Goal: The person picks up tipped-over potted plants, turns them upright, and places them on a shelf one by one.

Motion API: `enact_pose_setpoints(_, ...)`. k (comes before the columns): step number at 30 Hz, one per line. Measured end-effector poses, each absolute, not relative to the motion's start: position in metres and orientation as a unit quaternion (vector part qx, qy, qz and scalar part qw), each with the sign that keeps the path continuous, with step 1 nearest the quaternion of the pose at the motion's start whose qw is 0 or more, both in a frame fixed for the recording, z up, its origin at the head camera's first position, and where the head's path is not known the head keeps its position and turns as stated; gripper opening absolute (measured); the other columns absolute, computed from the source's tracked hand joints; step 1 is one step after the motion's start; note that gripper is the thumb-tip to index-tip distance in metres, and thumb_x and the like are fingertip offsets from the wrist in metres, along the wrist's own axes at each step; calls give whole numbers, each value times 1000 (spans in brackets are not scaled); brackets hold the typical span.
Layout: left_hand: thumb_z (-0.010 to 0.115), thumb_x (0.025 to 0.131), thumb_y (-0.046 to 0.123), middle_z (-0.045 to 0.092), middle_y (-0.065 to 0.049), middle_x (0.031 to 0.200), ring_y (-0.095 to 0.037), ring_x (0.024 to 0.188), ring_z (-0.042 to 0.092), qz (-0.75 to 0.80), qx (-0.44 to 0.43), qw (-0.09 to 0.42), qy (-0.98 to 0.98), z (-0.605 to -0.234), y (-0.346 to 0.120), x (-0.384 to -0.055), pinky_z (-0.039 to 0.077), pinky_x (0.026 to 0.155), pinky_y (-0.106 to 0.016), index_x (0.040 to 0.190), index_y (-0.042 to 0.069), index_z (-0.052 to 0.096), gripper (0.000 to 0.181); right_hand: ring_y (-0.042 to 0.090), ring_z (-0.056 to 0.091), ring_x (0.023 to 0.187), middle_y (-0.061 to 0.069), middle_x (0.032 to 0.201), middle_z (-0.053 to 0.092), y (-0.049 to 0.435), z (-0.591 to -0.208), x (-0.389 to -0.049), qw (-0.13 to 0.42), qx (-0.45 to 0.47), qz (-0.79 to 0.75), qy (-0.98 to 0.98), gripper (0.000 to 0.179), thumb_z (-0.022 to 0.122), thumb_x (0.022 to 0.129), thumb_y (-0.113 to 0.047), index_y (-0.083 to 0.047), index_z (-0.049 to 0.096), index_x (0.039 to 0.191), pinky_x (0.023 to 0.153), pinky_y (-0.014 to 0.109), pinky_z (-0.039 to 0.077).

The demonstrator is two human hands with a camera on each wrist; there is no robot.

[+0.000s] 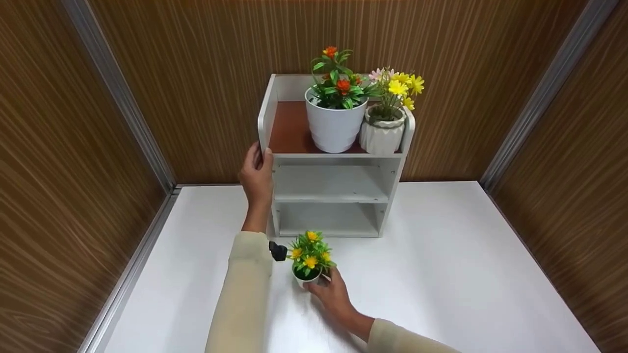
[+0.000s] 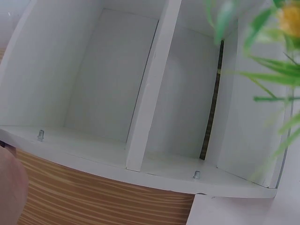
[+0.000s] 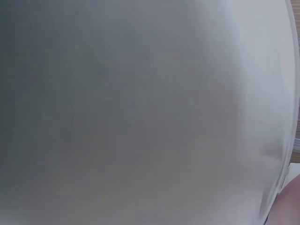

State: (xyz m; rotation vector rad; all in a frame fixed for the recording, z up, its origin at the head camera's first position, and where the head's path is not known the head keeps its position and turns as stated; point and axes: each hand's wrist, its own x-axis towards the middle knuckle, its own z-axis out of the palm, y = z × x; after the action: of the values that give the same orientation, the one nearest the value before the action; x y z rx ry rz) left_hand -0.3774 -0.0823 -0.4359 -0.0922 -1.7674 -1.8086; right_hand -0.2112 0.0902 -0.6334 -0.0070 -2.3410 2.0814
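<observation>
My left hand [image 1: 257,175] grips the upper left side panel of a white shelf unit [image 1: 331,200], thumb at the front edge and fingers along the outer face. In the left wrist view, a bit of that hand shows at the lower left beside the shelf's open compartments. Lower down, my right hand [image 1: 334,295] holds a small potted plant with yellow flowers [image 1: 309,261] by its white pot, in front of the shelf. A blurred pale surface [image 3: 154,112] fills most of the right wrist view, with part of the hand at its lower right corner.
On the shelf's reddish-brown top [image 1: 289,128] stand a large white pot with red flowers [image 1: 336,128] and a ribbed cream pot with yellow and pink flowers [image 1: 382,137]. The shelf stands on a white table [image 1: 456,255], with wood-patterned panels [image 1: 196,88] behind and on both sides.
</observation>
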Motion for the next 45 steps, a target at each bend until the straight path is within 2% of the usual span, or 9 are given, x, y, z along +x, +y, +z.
enact_pose_setpoints(3, 62, 101, 34, 58, -6, 146, -15, 134, 55, -684, -38, 296, -665, -436, -82, -377, 48, 108, -30, 144, 9, 54, 50, 41, 47, 138, 24, 150, 46, 94, -625, -213, 11, 6, 672, -740, 83, 85, 80, -16, 0, 38, 147, 115, 49, 40)
enact_pose_setpoints(7, 60, 101, 38, 57, -4, 146, -14, 134, 55, -681, -42, 293, -670, -436, -82, -376, 48, 107, -30, 145, 12, 54, 51, 35, 49, 137, 17, 150, 48, 98, -609, -218, 33, 16, 672, -739, 82, 85, 81, -21, -6, 40, 148, 117, 47, 39)
enact_pose_setpoints(13, 60, 101, 40, 59, -4, 145, -15, 132, 57, -673, -37, 296, -677, -435, -83, -375, 50, 106, -31, 145, 13, 54, 51, 34, 51, 136, 16, 149, 50, 100, -579, -229, 72, 25, 679, -731, 80, 86, 81, -25, -9, 43, 147, 115, 47, 41)
enact_pose_setpoints(18, 59, 101, 40, 59, -3, 145, -15, 132, 57, -672, -33, 295, -679, -436, -83, -377, 50, 106, -31, 145, 14, 54, 51, 30, 51, 136, 10, 151, 49, 101, -551, -236, 100, 45, 666, -737, 82, 85, 82, -28, -15, 41, 150, 115, 48, 41)
enact_pose_setpoints(26, 60, 101, 40, 59, -2, 144, -13, 131, 57, -671, -32, 303, -676, -437, -83, -378, 49, 106, -30, 143, 17, 56, 48, 27, 53, 134, 8, 150, 50, 107, -508, -251, 161, 83, 670, -720, 81, 84, 84, -24, -19, 39, 152, 114, 46, 42)
enact_pose_setpoints(33, 60, 101, 42, 59, -1, 145, -14, 133, 56, -669, -27, 295, -681, -436, -81, -376, 49, 107, -31, 144, 17, 55, 50, 25, 52, 132, 7, 149, 49, 109, -474, -258, 182, 99, 651, -730, 80, 83, 85, -29, -17, 39, 151, 114, 45, 43)
enact_pose_setpoints(40, 58, 102, 41, 58, -1, 146, -13, 133, 56, -668, -50, 301, -678, -436, -81, -375, 49, 107, -31, 144, 17, 55, 49, 21, 53, 131, 4, 148, 50, 103, -440, -269, 227, 134, 635, -726, 80, 83, 85, -29, -17, 40, 152, 112, 36, 46)
enact_pose_setpoints(45, 58, 102, 43, 58, 0, 146, -12, 132, 56, -673, -51, 301, -674, -436, -83, -376, 49, 107, -30, 145, 18, 54, 50, 24, 54, 131, 7, 147, 52, 93, -420, -280, 233, 141, 637, -721, 80, 84, 84, -28, -14, 41, 151, 112, 39, 46)
